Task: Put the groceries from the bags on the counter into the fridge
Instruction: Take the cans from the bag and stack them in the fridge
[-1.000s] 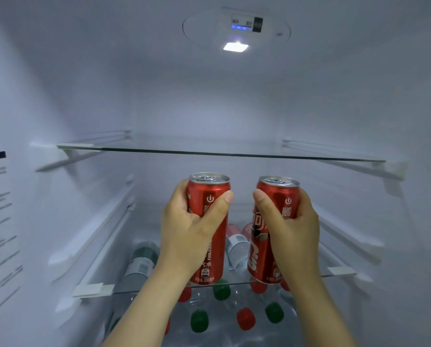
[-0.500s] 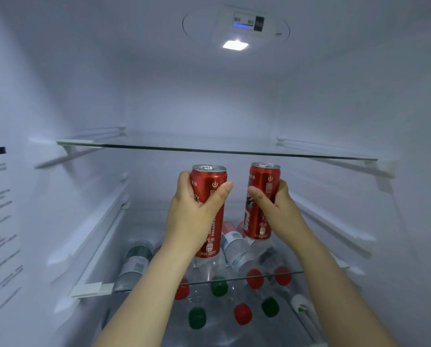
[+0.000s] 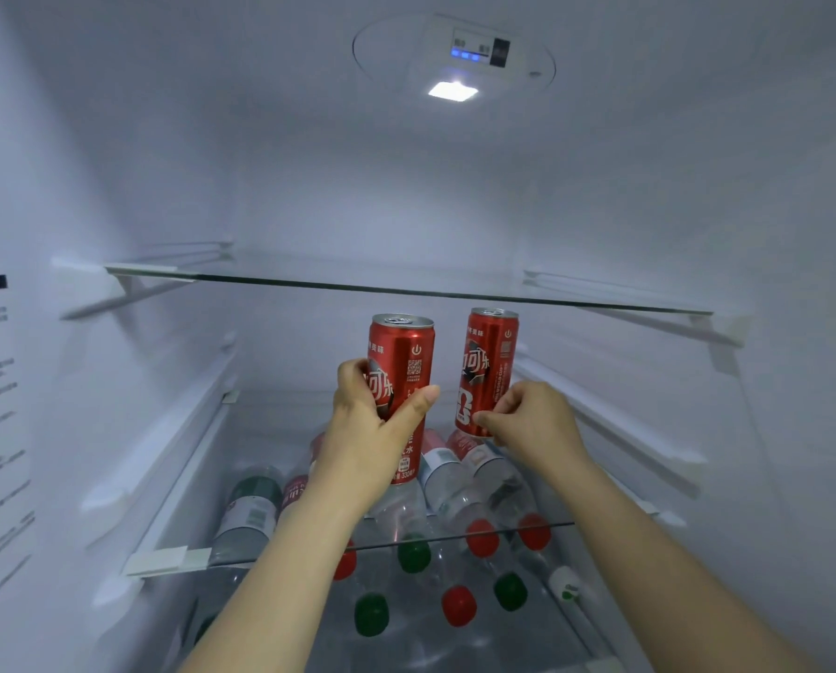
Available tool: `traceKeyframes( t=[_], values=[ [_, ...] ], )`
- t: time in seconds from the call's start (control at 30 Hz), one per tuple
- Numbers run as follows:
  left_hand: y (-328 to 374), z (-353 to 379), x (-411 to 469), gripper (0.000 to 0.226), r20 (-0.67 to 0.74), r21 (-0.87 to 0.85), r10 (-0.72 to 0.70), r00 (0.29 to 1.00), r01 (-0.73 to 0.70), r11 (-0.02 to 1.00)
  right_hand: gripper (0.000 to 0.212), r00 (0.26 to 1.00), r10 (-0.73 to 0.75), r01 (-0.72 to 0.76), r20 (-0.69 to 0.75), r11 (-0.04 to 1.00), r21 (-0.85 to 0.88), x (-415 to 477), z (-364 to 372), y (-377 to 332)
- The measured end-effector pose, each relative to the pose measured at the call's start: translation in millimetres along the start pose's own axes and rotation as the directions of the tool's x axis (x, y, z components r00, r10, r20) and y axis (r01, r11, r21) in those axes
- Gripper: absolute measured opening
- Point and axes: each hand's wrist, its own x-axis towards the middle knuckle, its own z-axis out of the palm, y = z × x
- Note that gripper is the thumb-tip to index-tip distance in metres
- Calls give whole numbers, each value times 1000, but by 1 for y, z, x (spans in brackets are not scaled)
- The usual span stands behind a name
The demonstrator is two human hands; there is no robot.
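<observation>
Red metal drink can (image 3: 401, 361) sat wrapped in the left hand (image 3: 372, 429) while the right hand (image 3: 535, 420) pinched a second red can (image 3: 489, 366) low, risking a tip.

Bottles (image 3: 447, 483) lie stacked sideways beneath the lower glass shelf (image 3: 542, 527).

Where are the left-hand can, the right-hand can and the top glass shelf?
left-hand can (image 3: 405, 349): head view, upper red body.
right-hand can (image 3: 490, 366): head view, middle of its printed side.
top glass shelf (image 3: 406, 290): head view, front edge.
</observation>
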Motion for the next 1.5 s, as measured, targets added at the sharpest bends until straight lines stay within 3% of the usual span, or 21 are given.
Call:
traceKeyframes(
  t=[0.13,0.3,0.43,0.63,1.17,1.23,1.33,1.4,1.5],
  values=[
    [0,0,0,74,-9,-7,-4,1000,4,1000,11,985,-56,28,166,986,162,3,0,-11],
    [2,0,-1,78,-7,-22,-12,1000,12,1000,4,984,-86,55,155,980,192,14,11,-5],
    [4,-1,-3,74,3,-37,-10,1000,10,999,33,969,-126,96,212,984,148,19,23,-7],
    [4,-2,-4,60,21,-40,-9,1000,10,999,40,968,-111,99,223,993,64,38,30,-3],
    [2,-4,-5,59,24,-57,-14,1000,16,998,68,966,24,-19,258,1000,-23,52,37,10],
    [2,-4,-5,57,7,-57,-17,1000,18,998,64,968,33,-42,250,999,30,51,36,13],
    [1,-4,-3,54,-36,-27,-23,999,22,999,36,988,77,-96,131,984,150,50,28,19],
    [1,-4,0,57,-60,10,-22,998,23,1000,17,994,104,-105,15,988,112,51,18,22],
    [2,-1,12,58,-49,90,-30,998,34,995,16,991,109,-105,-73,993,45,50,8,22]
  ],
)
